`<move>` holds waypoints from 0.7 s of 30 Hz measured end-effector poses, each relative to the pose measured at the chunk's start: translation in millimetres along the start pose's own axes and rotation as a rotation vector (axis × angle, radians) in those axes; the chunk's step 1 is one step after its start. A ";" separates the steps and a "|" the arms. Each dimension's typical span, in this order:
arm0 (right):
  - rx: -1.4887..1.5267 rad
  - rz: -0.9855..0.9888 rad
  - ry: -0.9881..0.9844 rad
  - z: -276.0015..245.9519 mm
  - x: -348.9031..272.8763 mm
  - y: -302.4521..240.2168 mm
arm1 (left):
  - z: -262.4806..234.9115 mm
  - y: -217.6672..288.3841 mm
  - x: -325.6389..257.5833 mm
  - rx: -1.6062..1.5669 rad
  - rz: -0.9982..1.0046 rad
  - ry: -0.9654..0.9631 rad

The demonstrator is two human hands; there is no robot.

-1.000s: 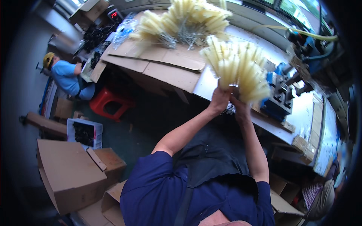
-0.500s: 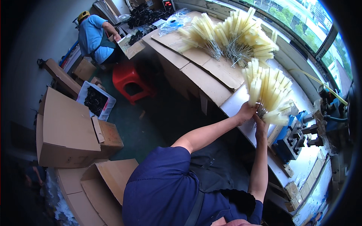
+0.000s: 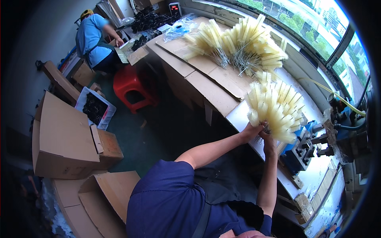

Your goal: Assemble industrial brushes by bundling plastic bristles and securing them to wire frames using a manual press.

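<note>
Both my hands hold one fanned bundle of pale yellow bottle brushes (image 3: 274, 105) by its wire stems, above the edge of the white workbench (image 3: 238, 115). My left hand (image 3: 253, 130) grips the stems from the left. My right hand (image 3: 268, 139) closes on them just below and to the right. The bristle heads spread upward and away from me. Farther along the bench, two more piles of the same yellow brushes (image 3: 238, 43) lie on flattened cardboard (image 3: 210, 85).
A blue-and-metal bench machine (image 3: 303, 148) stands right of my hands. Open cardboard boxes (image 3: 65, 135) sit on the floor at left, with a red stool (image 3: 129, 89) and a crate of dark parts (image 3: 95, 108). Another person in a blue shirt (image 3: 93, 37) works at the far end.
The view has swung, so the bench and the brush bundle now sit further right and lower. My hands keep their grip on the bundle's stems.
</note>
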State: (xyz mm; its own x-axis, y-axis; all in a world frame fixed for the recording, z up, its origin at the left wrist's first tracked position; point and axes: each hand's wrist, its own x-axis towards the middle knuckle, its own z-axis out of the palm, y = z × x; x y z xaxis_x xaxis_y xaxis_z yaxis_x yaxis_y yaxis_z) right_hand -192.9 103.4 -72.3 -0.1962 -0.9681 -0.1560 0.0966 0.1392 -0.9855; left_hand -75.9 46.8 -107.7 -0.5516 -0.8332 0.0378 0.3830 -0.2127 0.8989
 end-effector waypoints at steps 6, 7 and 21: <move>0.108 0.107 -0.189 -15.7 -2.7 21.9 | -3.8 7.3 -2.5 0.413 -0.169 0.004; 0.299 0.154 -0.140 -2.4 -12.5 15.9 | -2.3 13.8 -7.2 0.485 -0.139 0.068; 0.852 0.308 -0.335 21.0 -43.3 42.7 | -23.0 44.1 -17.4 -0.032 -0.851 -0.351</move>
State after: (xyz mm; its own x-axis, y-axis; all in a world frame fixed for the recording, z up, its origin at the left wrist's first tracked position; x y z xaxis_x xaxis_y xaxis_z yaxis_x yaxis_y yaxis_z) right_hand -159.8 146.9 -106.3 0.2315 -0.9421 -0.2426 0.7989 0.3264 -0.5052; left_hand -32.3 40.2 -78.8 -0.8478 -0.1876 -0.4960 -0.2381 -0.7012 0.6721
